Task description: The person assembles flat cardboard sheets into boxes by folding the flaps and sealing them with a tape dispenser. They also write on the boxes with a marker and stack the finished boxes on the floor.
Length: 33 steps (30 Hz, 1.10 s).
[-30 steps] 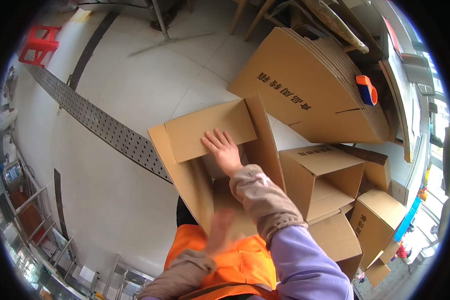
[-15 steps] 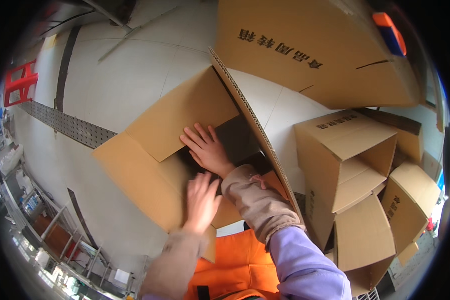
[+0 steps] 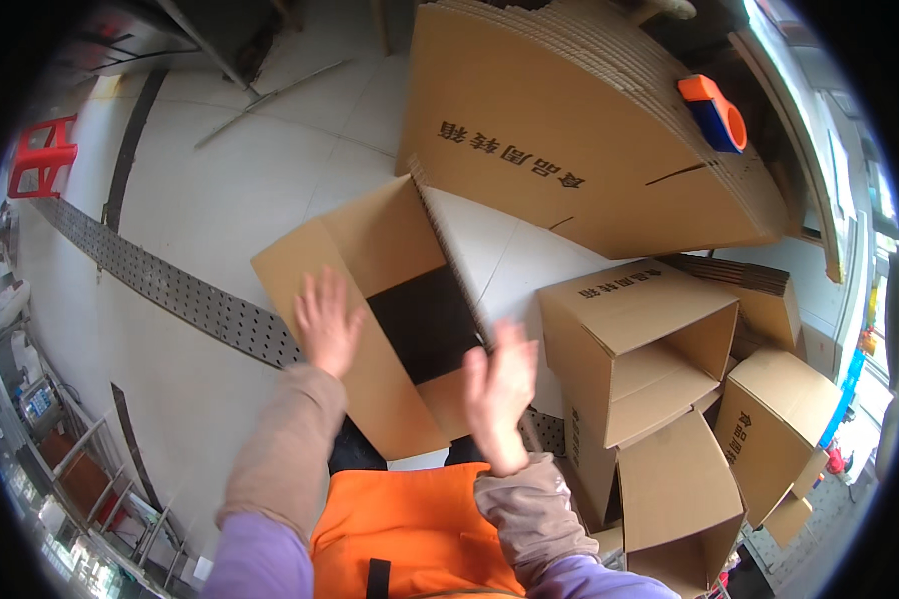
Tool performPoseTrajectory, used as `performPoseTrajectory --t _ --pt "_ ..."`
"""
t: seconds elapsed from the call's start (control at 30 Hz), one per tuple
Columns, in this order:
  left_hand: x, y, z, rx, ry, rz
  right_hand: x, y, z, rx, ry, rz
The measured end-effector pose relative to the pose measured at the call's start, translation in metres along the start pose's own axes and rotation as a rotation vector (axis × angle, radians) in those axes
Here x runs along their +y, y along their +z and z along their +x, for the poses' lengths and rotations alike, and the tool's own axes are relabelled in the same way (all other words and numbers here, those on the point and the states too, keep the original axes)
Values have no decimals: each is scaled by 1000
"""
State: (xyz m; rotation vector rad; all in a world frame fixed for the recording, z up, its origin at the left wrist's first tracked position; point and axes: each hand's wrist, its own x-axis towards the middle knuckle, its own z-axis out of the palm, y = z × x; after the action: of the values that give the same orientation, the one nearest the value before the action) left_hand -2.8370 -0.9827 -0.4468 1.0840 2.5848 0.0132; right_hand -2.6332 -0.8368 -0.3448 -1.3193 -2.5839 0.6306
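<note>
In front of me stands an open cardboard box (image 3: 385,225), with a dark area showing between its flaps. My left hand (image 3: 328,324) rests with fingers stretched out against the left flap (image 3: 300,265). Close to the box's right edge is my right hand (image 3: 501,389), slightly blurred, its fingers straight and the thumb apart. Whether it touches the cardboard there I cannot tell. Neither hand holds anything.
A thick stack of flat cardboard (image 3: 529,110) leans ahead, with an orange and blue tape dispenser (image 3: 714,112) on it. Several open boxes (image 3: 634,290) are piled at the right. A perforated metal drain cover (image 3: 200,299) crosses the floor; a red stool (image 3: 45,158) stands far left.
Both hands have come out from the middle of the box and moved apart, left hand to the left flap, right hand to the right edge. The left flap now leans inward over the opening.
</note>
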Motion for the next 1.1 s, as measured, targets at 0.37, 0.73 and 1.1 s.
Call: performPoseTrajectory --t 0.37,0.73,1.1 --pt "-41 -3 80 25 -41 -313 -37 114 -73 -512 -78 34" --pt "-45 -11 97 -1 -69 -448 208 -119 360 730 -344 -320" --pt "-32 -22 110 -134 -229 -484 162 -105 244 20 251 347"
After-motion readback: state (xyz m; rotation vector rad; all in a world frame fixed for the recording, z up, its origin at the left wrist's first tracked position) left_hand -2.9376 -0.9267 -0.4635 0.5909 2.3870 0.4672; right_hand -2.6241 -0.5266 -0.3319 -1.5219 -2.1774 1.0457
